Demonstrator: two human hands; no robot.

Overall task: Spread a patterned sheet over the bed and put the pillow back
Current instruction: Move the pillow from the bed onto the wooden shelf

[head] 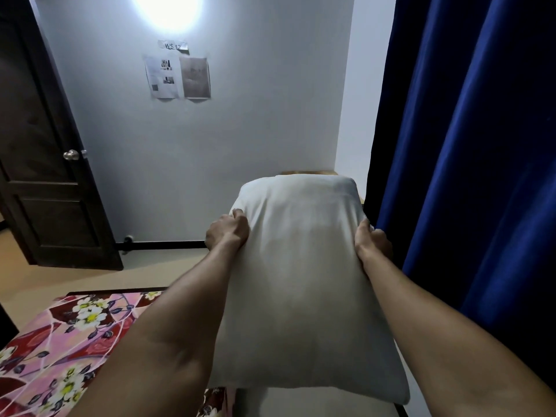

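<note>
As the left hand (228,231) and right hand (371,245) grip the pillow (301,281) with curled fingers (240,216), the patterned sheet (60,341) lies lower left.

A bedroom: floral sheet (69,341) on bed, blue curtain (481,145), door (39,145).

dark door (45,164), blue curtain (481,145), wall papers (177,76)

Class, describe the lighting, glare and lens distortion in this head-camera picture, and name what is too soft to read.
Head view: the light blows out into white glare; the door and blue curtain lean from the wide lens; print on the papers is too soft to read; the pillow is evenly lit.
</note>
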